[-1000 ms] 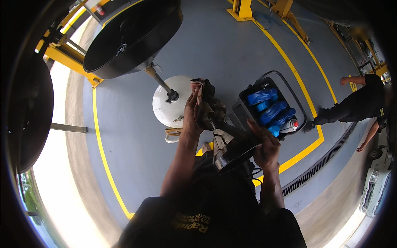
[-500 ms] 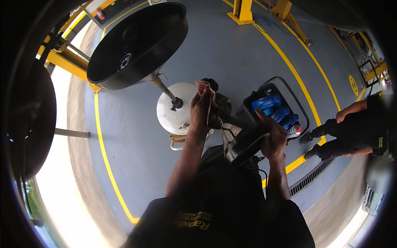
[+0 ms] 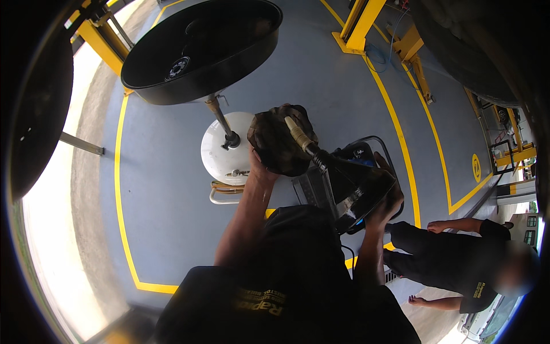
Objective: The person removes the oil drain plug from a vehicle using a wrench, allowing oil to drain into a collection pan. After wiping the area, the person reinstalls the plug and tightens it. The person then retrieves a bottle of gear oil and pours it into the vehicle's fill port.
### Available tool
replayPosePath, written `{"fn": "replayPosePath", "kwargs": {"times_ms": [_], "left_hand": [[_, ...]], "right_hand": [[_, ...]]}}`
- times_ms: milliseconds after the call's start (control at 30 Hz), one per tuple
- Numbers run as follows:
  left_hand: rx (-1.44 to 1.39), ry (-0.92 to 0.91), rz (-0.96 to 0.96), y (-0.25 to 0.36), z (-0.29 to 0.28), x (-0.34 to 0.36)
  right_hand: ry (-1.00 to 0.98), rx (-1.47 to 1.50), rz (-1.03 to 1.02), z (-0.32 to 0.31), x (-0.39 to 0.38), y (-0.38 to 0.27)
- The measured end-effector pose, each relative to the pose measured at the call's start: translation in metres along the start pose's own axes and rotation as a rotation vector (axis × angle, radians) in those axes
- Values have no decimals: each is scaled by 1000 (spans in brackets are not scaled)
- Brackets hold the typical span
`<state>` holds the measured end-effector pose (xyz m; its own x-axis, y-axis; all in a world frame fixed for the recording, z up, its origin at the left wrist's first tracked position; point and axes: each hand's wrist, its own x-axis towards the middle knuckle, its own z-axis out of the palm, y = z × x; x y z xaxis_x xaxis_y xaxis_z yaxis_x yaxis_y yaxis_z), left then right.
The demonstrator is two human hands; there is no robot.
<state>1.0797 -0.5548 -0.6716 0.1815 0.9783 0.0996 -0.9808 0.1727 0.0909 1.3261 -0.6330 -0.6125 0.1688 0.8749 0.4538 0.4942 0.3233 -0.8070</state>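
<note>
A black funnel (image 3: 364,179) is tilted in front of me, its wide end in my right hand (image 3: 392,198). The fingers curl round the far side of its rim. Tan tape wraps the narrow spout (image 3: 299,135), which points up and left over a mottled brown-and-olive cloth (image 3: 274,143). My left hand (image 3: 260,165) grips that bunched cloth from below and behind, and most of its fingers are hidden there. Whether the spout touches the cloth I cannot tell. The pink rag is not visible now.
A black drain pan (image 3: 200,80) stands on a pole above a white round tank (image 3: 215,149) to the left. Behind the funnel is a black-handled carrier (image 3: 391,150) with blue containers. Yellow lift posts (image 3: 360,26) rise ahead. A co-worker (image 3: 441,258) stands at the right.
The funnel has turned so its taped spout shows, pointing up-left. The mottled cloth has come forward over my left hand, where a pink rag was. The view has shifted; the co-worker appears nearer.
</note>
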Motion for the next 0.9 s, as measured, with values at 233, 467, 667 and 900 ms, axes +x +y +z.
{"fn": "replayPosePath", "kwargs": {"times_ms": [233,467,667,900], "left_hand": [[631,337,72,-23,3,16],[187,39,55,-21,-5,28],[434,237,118,-18,20,15],[193,214,-32,-5,-16,39]], "right_hand": [[-168,-37,-88,1,8,-13],[-122,-7,-85,0,16,-13],[-112,19,-186,2,18,0],[-199,22,-233,10,22,-12]]}}
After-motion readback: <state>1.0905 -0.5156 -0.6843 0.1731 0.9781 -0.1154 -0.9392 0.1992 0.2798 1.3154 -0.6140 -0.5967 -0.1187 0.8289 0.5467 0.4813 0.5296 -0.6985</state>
